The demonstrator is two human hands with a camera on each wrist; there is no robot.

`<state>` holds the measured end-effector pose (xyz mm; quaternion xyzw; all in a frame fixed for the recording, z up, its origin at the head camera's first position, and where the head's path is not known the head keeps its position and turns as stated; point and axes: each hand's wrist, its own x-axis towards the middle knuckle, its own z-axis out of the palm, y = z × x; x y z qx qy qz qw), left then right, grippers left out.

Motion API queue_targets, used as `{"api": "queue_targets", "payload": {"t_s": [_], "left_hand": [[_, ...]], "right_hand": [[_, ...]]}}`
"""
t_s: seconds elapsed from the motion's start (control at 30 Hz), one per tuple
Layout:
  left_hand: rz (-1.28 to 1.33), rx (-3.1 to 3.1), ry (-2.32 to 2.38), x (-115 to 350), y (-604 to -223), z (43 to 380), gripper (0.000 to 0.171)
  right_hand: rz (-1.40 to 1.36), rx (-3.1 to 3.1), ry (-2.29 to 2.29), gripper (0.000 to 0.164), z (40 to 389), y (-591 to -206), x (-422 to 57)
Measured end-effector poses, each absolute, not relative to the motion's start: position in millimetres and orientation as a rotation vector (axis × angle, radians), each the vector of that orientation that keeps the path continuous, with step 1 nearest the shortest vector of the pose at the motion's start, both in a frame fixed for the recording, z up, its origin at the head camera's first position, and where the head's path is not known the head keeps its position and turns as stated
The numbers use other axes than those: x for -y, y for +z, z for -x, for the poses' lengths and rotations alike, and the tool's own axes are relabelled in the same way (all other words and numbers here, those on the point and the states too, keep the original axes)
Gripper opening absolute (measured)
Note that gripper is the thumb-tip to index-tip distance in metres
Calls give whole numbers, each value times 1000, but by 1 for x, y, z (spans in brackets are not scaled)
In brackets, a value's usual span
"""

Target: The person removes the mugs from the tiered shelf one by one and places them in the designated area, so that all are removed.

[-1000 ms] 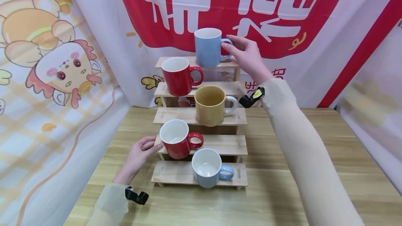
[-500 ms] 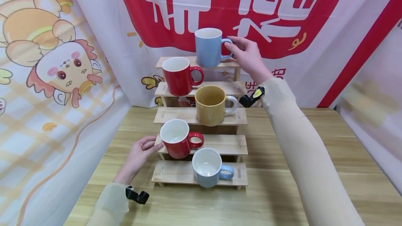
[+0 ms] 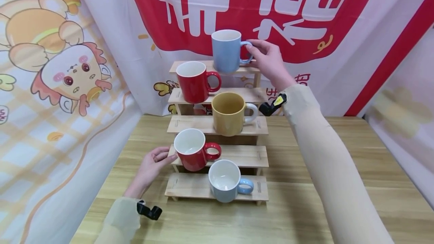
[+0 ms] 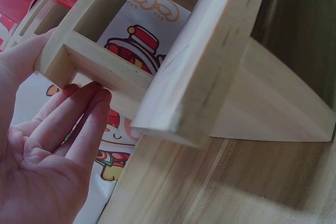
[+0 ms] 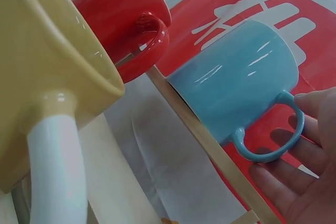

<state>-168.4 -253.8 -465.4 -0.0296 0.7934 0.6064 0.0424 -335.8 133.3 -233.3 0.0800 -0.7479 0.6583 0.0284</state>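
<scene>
My right hand (image 3: 269, 61) pinches the handle of a light blue mug (image 3: 226, 52) on the top step of a wooden stepped rack (image 3: 184, 185). In the right wrist view, fingers lie behind that handle, and the mug's base is at the step's edge. My left hand (image 3: 151, 168) grips the left end of the second step from the bottom, thumb above and fingertips underneath, as the left wrist view shows. Right by that thumb stands a red mug (image 3: 191, 153) with a white inside.
Another red mug (image 3: 192, 84) stands on the second step from the top. A yellow mug (image 3: 228, 118) with a white handle is on the middle step, and a pale blue mug (image 3: 223, 183) on the lowest. Printed cloth (image 3: 112, 18) hangs behind the wooden table (image 3: 305, 206).
The whole head view has shifted very slightly. Both hands keep their places on the rack and the light blue mug's handle, and the mugs stay put.
</scene>
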Motion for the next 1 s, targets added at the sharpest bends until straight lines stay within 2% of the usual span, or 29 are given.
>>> {"api": "queue_targets", "payload": {"t_s": [0.2,0.6,1.0], "left_hand": [[93,-2420,1860,254,-466,167,59],[108,-2431,1853,253,-464,166,59],[125,-2439,1842,254,-465,169,60]], "right_hand": [[-255,2318,2071,38,334,-228,-130],[-220,2394,2036,38,327,-219,-131],[-199,2332,1967,44,314,-217,-153]]}}
